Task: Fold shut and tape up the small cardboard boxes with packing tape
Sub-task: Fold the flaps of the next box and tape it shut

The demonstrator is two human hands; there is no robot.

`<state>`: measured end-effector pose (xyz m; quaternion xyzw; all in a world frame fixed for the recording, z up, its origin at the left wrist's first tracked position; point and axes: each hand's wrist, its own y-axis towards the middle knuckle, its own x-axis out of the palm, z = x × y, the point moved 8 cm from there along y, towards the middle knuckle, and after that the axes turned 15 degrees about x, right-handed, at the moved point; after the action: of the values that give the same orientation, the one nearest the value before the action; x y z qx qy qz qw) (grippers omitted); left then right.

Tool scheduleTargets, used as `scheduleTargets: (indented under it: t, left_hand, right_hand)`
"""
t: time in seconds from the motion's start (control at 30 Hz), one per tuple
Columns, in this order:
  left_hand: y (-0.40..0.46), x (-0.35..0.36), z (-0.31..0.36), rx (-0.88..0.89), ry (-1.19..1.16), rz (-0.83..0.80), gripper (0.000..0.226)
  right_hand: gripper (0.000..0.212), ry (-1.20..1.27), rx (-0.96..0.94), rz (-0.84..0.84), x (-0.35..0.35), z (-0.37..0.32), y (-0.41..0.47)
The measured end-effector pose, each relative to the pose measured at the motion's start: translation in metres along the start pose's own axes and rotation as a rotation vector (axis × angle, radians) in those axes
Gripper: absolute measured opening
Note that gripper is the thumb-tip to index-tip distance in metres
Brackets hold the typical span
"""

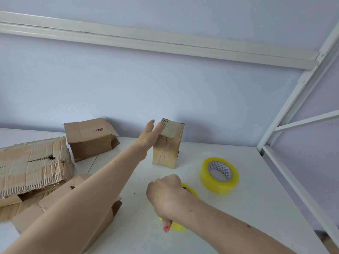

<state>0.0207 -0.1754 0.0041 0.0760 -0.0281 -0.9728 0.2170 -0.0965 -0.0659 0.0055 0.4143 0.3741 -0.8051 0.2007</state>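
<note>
While a white bench (pixel 229 208) carries everything, a small box (pixel 167 149) stands upright at its back, the left hand (pixel 149 136) flat against its left side; nearer, the right hand (pixel 165 193) grips a yellow tape roll (pixel 190 189).

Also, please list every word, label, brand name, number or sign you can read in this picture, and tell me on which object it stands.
No readable text anywhere.
Tape roll: the core shows only a black-and-white triangle pattern, no words.
Upright small box: only a dotted line and a pale tape patch, no letters.
Other cardboard boxes: only tears and tape residue, no print.
</note>
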Motion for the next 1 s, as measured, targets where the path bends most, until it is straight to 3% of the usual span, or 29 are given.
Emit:
scheduleTargets:
  t: [0.13, 0.2, 0.3, 0.37, 0.43, 0.57, 0.77, 0.9, 1.0]
  left_hand:
    - [0.007, 0.009, -0.011, -0.066, -0.057, 0.039, 0.022]
    - [0.002, 0.01, -0.012, -0.063, -0.064, 0.076, 0.027]
    - [-0.007, 0.009, -0.018, -0.11, -0.03, 0.103, 0.051]
    - [-0.002, 0.004, -0.018, -0.09, -0.02, 0.149, 0.059]
    - [0.008, 0.003, -0.013, -0.058, -0.034, 0.162, 0.056]
    - [0.021, 0.014, -0.012, -0.042, -0.087, 0.143, 0.027]
    - [0.026, 0.02, -0.027, -0.093, -0.211, 0.179, 0.027]
    - [0.026, 0.021, -0.029, -0.107, -0.308, 0.205, 0.023]
    - [0.026, 0.022, -0.03, -0.094, -0.327, 0.208, 0.025]
  right_hand:
    - [0.044, 0.325, 0.036, 0.054, -0.035, 0.043, -0.001]
    - [0.04, 0.596, 0.202, 0.201, -0.057, 0.095, 0.016]
    - [0.031, 0.872, 0.47, 0.414, -0.06, 0.166, 0.057]
    - [0.034, 0.938, 0.535, 0.396, -0.049, 0.181, 0.088]
    - [0.04, 0.968, 0.541, 0.325, -0.043, 0.176, 0.114]
    - [0.038, 0.969, 0.537, 0.217, -0.035, 0.156, 0.151]
    - [0.03, 0.836, 0.538, 0.264, -0.028, 0.147, 0.163]
    - [0.045, 0.933, 0.561, 0.208, -0.024, 0.15, 0.161]
    - [0.047, 0.868, 0.552, 0.24, -0.019, 0.144, 0.15]
